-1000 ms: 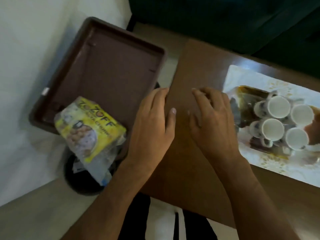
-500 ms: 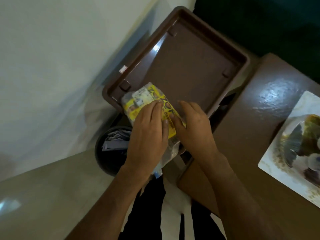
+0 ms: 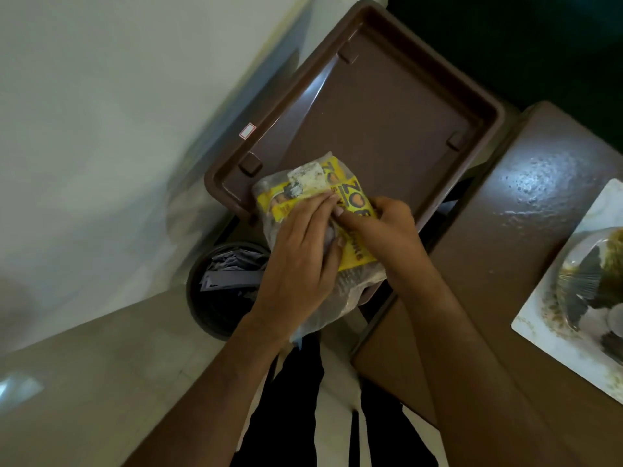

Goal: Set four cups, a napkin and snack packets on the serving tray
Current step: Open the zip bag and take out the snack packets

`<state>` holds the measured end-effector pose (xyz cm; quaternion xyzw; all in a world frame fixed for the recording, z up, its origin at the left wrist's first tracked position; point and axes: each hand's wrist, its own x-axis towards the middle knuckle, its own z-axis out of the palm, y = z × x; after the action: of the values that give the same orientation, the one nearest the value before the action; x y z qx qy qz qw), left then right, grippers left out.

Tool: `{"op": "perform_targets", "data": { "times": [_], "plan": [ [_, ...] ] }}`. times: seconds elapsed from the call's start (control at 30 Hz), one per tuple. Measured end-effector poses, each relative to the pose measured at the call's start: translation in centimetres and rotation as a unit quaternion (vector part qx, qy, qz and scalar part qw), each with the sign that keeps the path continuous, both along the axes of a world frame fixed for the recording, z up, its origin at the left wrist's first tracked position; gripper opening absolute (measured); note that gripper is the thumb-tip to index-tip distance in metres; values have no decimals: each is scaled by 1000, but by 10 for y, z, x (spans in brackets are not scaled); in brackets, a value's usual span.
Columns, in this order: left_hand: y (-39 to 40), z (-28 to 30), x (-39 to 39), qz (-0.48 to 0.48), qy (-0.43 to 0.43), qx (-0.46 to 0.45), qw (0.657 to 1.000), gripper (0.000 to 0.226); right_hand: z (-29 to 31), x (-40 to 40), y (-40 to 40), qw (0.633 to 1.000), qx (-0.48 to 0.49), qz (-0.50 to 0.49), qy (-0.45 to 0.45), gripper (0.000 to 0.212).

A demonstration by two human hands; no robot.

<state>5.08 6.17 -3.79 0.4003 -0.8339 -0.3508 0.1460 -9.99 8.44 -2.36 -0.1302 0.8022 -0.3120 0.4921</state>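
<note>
**Both hands on the packet at the tray's near corner**

Left hand [image 3: 300,251] lies flat over the packet [image 3: 350,203], fingers stretched forward along its top and only slightly curled, palm covering its clear near half. The right hand [image 3: 384,230] meets it from the other side, fingers bent and pinching the yellow label, thumb tip close to the left fingertips. Between them the two hands grip the packet.

The packet is a clear bag with a yellow printed label and a pale sticker at its far end. It rests on the near corner of the tray [image 3: 438,79], its far part over the tray floor and its near part hanging past the rim.

The tray is brown, rectangular, with a raised rim, and holds nothing else that can be seen. A small white sticker sits on its left rim. Below the near corner stands a dark round bin [image 3: 215,298] with paper scraps inside.

To the right is the brown desk [image 3: 526,203], its top glossy. On its far right edge a white mat [image 3: 546,335] carries a wrapped bundle, cut off by the frame; what it holds cannot be told.
</note>
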Motion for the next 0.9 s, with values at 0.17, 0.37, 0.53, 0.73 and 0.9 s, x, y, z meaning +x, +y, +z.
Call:
{"op": "perform_targets", "data": {
  "times": [0.17, 0.37, 0.53, 0.73, 0.9],
  "plan": [
    [-5, 12, -20, 58, 46, 17, 997, 57, 18, -12, 14, 980, -88, -155, -88, 28],
    [-8, 28, -40, 159, 73, 70, 982, 59, 33, -44, 32, 920, -184, -315, -142, 44],
    [2, 26, -47, -39, 54, -13, 998, 103, 30, -54, 30, 901, -176, -379, -116, 56],
    [12, 18, -67, -111, -63, -61, 990, 114, 37, -47, 21, 937, -150, -312, -45, 45],
    [-3, 24, -81, -28, -43, -65, 997, 79, 49, -44, 13, 950, -160, -267, 14, 29]
  ]
}}
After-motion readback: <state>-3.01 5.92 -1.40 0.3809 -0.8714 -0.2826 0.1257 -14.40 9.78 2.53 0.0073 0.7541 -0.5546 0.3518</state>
